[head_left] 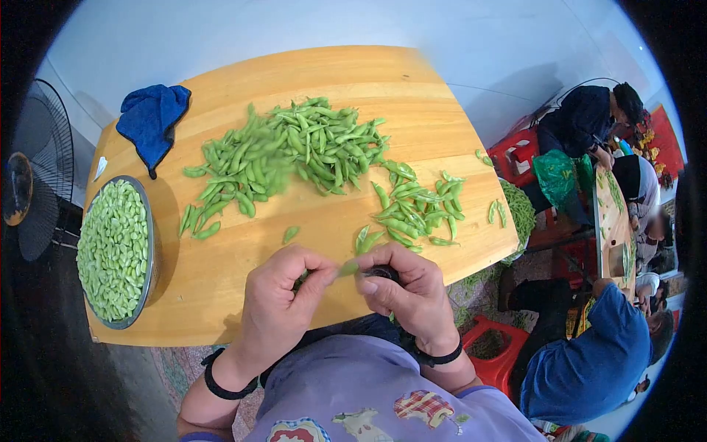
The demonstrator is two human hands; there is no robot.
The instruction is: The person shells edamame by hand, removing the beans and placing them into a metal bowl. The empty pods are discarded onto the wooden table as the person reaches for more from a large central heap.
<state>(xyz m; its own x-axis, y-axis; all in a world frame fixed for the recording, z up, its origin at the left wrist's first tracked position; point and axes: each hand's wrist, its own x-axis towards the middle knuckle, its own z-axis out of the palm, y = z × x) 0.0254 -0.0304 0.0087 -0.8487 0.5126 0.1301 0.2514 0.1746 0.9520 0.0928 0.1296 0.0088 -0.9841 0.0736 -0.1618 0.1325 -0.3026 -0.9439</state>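
Between my two hands, above the near edge of the wooden table, is a green pod, somewhat blurred. My left hand pinches its left end, with more green partly hidden under the fingers. The fingers of my right hand are closed at the pod's other end, and a small dark round object shows at them. A big heap of pods lies beyond my hands, with a smaller pile of pods to its right. One single pod rests just past my left hand.
A metal bowl full of shelled green beans stands at the table's left. A blue cloth lies at the back left. A fan is further left. Several people sit around another table at right, near a red stool.
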